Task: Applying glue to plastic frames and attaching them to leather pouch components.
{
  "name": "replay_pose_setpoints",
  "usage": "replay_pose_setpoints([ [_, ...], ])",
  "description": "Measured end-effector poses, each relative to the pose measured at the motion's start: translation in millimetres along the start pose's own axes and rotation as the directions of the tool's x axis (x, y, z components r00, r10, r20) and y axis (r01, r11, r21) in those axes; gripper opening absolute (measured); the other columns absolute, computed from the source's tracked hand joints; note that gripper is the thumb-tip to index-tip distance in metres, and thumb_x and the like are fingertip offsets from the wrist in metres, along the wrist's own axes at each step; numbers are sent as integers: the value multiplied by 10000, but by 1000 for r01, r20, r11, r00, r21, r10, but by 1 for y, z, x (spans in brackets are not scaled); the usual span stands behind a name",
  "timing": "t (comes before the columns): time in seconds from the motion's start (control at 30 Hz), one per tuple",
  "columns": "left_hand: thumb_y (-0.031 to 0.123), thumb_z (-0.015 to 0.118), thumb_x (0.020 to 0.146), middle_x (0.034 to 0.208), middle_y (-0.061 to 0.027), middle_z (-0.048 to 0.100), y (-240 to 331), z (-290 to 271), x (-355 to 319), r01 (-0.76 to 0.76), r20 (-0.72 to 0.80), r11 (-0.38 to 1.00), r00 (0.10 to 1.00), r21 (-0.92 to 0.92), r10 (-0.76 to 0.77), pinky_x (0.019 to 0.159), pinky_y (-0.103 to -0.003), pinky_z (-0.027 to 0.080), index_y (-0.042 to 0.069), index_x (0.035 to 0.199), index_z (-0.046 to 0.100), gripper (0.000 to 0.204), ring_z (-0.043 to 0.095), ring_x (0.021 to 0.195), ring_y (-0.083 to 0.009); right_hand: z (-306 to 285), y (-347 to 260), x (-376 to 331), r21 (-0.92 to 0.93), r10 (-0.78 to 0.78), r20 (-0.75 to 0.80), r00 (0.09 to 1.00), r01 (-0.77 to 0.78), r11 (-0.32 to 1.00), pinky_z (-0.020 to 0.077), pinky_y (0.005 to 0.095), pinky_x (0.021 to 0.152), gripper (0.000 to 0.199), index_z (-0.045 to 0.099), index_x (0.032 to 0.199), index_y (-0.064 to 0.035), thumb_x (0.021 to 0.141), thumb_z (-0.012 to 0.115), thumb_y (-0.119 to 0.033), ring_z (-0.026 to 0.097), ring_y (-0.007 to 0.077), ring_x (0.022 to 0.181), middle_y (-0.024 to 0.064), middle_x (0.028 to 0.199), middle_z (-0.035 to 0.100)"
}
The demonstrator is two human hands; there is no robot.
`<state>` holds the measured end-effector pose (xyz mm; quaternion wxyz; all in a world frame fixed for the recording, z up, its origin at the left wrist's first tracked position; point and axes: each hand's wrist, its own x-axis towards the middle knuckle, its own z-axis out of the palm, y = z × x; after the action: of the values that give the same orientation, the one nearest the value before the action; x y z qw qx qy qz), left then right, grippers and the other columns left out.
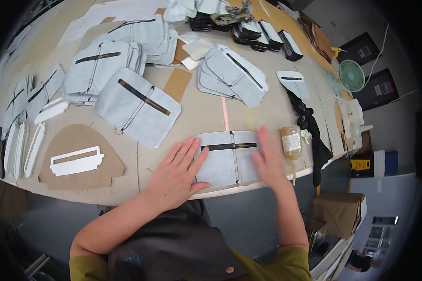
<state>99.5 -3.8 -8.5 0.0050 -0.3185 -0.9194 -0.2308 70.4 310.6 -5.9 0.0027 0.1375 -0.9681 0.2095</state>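
A pale grey-white fabric panel [215,167] lies flat at the table's front edge. Across it runs a black strip, with a thin dark cord or seam crossing from top to bottom. My left hand [176,175] rests palm down with fingers spread, its fingertips over the panel's left side. At the opposite side is my right hand [270,161], slightly blurred, with fingers stretched upward along the panel's right edge; whether it presses on the panel I cannot tell. Just right of that hand stands a bottle of amber liquid [291,141] with a label.
Similar panels sit in stacks at the left [96,77] and centre back [234,77]; a single panel [138,122] lies between. Left of me, a white frame [77,161] rests on a brown template [82,134]. Black cloth [319,145] hangs over the right edge. Black-and-white bundles [269,35] fill the back.
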Motion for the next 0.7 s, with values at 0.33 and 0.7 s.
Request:
replay_pose_setpoints([
  [0.33,167,803,793,1315,-123,603,-8,5,-8,-33,-282,961,958,-275,-47,1080,-470,400,45,1265,623,519,528,1263,-334,-94,73,-10,423,598,94,796,-575,700,529,355,896,587,630,1262,26,788,861,-234,681,212,1003,112,1163,708],
  [0.7,172,755,866,701,-25,574,-16,-17,-50,-183,-478,913,878,-365,-15,844,-382,437,96,862,700,94,576,793,-235,-99,116,12,811,469,244,849,-444,382,511,360,936,463,570,1348,-21,939,696,-196,663,194,1061,73,1164,696],
])
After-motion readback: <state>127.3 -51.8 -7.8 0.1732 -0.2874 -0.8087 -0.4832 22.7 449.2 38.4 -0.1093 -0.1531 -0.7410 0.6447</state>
